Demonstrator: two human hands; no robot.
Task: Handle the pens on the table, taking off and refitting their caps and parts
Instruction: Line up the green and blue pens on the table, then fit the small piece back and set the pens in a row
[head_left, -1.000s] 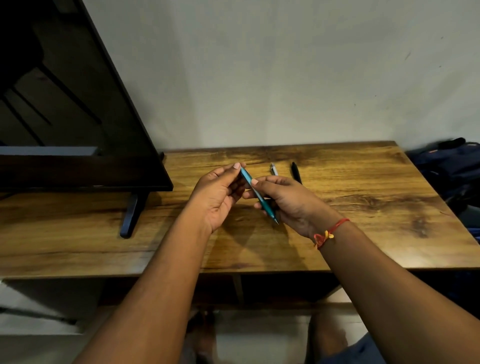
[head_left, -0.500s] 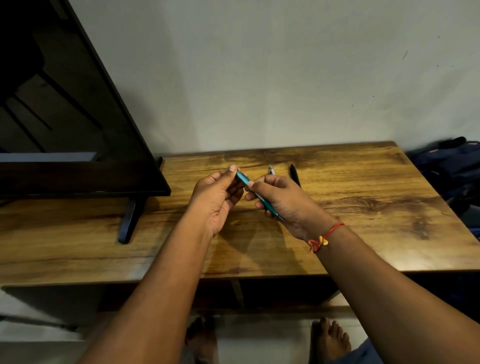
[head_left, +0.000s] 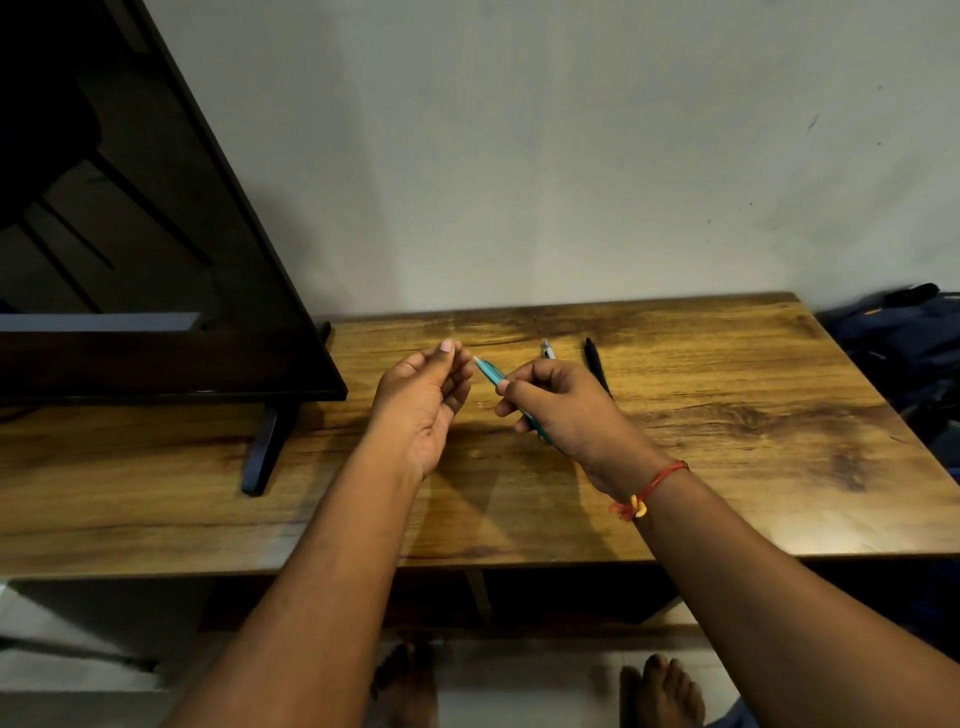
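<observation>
Left hand (head_left: 421, 405) has come off the slim teal plastic pen (head_left: 491, 371) since 0.5 s ago. It was pinching the pen's upper end then; now there's a small gap btwn them. Its fingers are loosely curled w/ thumb up, and I can't tell if a small cap or part sits inside them. Right hand (head_left: 563, 410) pinches the mid-barrel btwn thumb and curled fingers, above the wood-grain laminate table (head_left: 727, 467). The pen's pale end is aimed approx 10 o'clock, toward the left hand.

Step, as I read it: the end part is either just pulled off or about to be refitted. Next move prob needs the left fingertips lined up on the barrel axis, then a straight push or twist. Barrel looks smooth and narrow, so likely to slip in a loose grip.

At 12 o'clock from the right hand, flat on the table, lie a white-and-silver pen (head_left: 546, 349) and a glossy black pen (head_left: 595, 364). They're side by side but apart, both partly hidden by that hand.
</observation>
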